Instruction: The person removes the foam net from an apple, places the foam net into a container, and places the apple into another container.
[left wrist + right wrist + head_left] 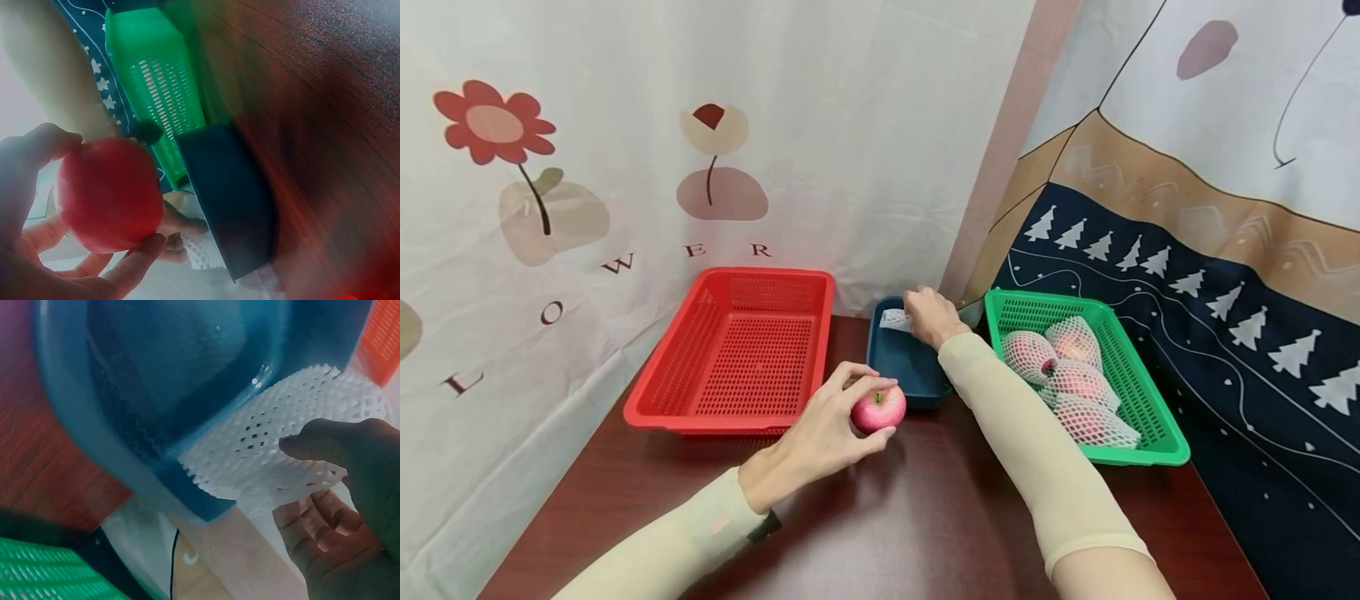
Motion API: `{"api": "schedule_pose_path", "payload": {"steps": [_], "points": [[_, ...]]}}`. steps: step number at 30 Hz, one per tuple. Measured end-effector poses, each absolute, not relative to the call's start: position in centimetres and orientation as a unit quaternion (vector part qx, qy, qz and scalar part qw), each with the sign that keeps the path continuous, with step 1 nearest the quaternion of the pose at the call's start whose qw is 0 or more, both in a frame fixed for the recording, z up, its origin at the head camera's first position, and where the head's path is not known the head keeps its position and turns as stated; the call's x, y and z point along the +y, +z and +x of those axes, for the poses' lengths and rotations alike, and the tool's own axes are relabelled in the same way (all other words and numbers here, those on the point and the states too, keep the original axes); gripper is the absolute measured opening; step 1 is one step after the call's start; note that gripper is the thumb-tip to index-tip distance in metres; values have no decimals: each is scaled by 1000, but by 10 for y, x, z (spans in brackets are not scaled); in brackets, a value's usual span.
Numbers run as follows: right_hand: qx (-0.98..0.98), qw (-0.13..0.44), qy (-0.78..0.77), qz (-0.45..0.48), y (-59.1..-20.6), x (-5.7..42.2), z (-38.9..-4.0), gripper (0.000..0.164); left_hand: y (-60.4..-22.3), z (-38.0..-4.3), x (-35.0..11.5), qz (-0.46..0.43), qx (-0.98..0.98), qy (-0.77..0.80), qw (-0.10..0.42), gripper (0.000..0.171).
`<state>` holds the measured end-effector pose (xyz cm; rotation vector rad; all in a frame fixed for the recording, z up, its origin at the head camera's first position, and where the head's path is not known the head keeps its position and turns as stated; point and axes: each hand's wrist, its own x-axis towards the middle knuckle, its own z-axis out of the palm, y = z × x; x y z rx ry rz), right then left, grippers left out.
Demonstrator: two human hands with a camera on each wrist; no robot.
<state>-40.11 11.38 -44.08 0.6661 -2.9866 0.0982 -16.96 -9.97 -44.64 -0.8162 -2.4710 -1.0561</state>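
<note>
In the head view, my left hand (823, 429) grips a bare red apple (878, 408) between thumb and fingers, held above the table in front of the blue tray (906, 367). The left wrist view shows the apple (109, 195) close up with fingertips around it. Over the far end of the tray, my right hand (931, 315) pinches a white foam fruit net (281, 437); the right wrist view has the thumb on top of it. Part of the net (895, 320) lies over the tray's inside. No fruit shows in the net.
A red basket (730, 421) stands on the left with nothing visible in it. On the right, a green basket (1150, 454) holds several apples (1078, 379) in white foam nets. Printed curtains (880, 125) hang behind the dark wooden table (917, 508).
</note>
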Motion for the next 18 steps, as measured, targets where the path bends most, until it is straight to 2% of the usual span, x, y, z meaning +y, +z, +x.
{"api": "schedule_pose_path", "payload": {"steps": [6, 8, 18], "points": [[-976, 0, 12, 217, -449, 107, -400, 25, -446, -170, -100, -287, -867, -368, 171, 61], [-977, -32, 16, 208, -440, 103, -387, 25, -447, -171, -100, -287, -867, -370, 169, 62], [-971, -96, 35, 218, -439, 103, -374, 24, -446, -170, -100, -284, -869, -371, 164, 60]]}}
